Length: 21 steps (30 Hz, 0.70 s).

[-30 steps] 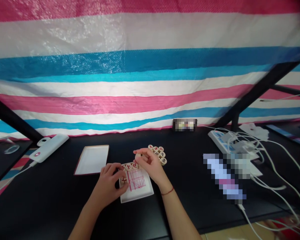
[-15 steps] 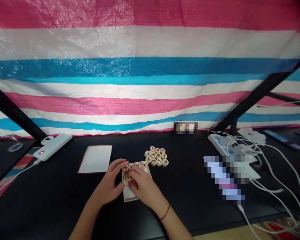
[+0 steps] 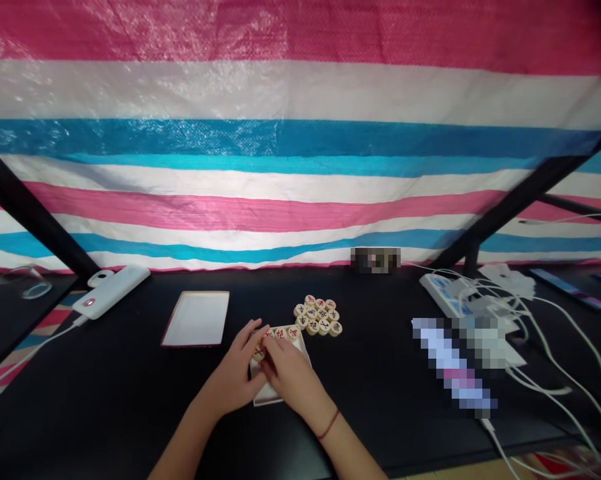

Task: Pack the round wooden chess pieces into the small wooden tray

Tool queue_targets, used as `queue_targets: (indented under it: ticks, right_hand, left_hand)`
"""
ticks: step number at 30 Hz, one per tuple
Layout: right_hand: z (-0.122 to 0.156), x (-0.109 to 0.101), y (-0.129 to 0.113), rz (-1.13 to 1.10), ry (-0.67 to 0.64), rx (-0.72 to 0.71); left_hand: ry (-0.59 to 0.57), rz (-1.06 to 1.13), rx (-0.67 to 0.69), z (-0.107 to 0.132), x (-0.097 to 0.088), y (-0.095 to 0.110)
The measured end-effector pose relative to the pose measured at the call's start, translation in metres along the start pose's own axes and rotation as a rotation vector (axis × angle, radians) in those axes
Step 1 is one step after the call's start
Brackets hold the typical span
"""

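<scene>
A small white box tray (image 3: 271, 397) with a red grid printed inside lies on the black table. A row of round wooden chess pieces (image 3: 287, 333) sits along its far edge. My left hand (image 3: 235, 377) rests curled against the tray's left side. My right hand (image 3: 287, 373) covers the middle of the tray, its fingers pinched on a chess piece (image 3: 259, 354) near the tray's far left corner. A loose cluster of several more chess pieces (image 3: 319, 315) lies on the table just beyond the tray to the right.
A white box lid (image 3: 196, 319) lies left of the tray. Further left are a white power bank (image 3: 111, 291) and its cable. A power strip (image 3: 455, 297) with tangled white cables fills the right side. A striped tarp (image 3: 280, 147) hangs behind.
My right hand came down from beside the loose cluster onto the tray with a piece and now pinches it at the tray's far left. The left hand stayed against the tray.
</scene>
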State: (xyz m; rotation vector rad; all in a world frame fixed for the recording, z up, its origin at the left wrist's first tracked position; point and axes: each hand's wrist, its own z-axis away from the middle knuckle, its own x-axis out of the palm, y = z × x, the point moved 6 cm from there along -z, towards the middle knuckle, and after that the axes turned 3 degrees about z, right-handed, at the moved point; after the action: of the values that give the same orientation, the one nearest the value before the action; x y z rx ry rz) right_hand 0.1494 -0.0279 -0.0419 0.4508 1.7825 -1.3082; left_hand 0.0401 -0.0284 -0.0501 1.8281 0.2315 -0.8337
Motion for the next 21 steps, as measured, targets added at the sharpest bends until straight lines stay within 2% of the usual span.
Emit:
queue_targets:
  ticks: [2, 5, 8, 9, 10, 11, 14, 17, 21]
  right_hand:
    - [0.002, -0.009, 0.001, -0.045, 0.023, -0.039]
    - [-0.003, -0.040, 0.014, -0.066, 0.110, -0.050]
    - [-0.024, -0.080, 0.046, 0.182, 0.239, 0.137]
    - [-0.033, -0.089, 0.060, 0.283, 0.210, 0.243]
    - [-0.043, -0.092, 0.073, 0.370, 0.129, 0.344]
    - [-0.053, -0.096, 0.083, 0.396, 0.085, 0.379]
    - [-0.075, -0.094, 0.101, 0.418, -0.036, 0.417]
    - [-0.084, -0.088, 0.110, 0.425, -0.121, 0.436]
    - [-0.087, -0.089, 0.112, 0.420, -0.170, 0.456]
  left_hand:
    - [0.018, -0.019, 0.020, 0.000, -0.001, 0.001]
    - [0.035, -0.066, 0.042, -0.002, -0.001, 0.002]
    - [0.058, -0.113, 0.047, -0.005, 0.001, 0.002]
    - [0.069, -0.122, 0.047, -0.006, 0.001, 0.001]
    - [0.076, -0.128, 0.047, -0.007, 0.002, 0.001]
    - [0.079, -0.130, 0.048, -0.007, 0.002, 0.001]
    - [0.084, -0.132, 0.047, -0.007, 0.002, -0.001]
    - [0.099, -0.129, 0.046, -0.006, 0.000, -0.001]
    - [0.114, -0.125, 0.064, -0.006, -0.001, -0.001]
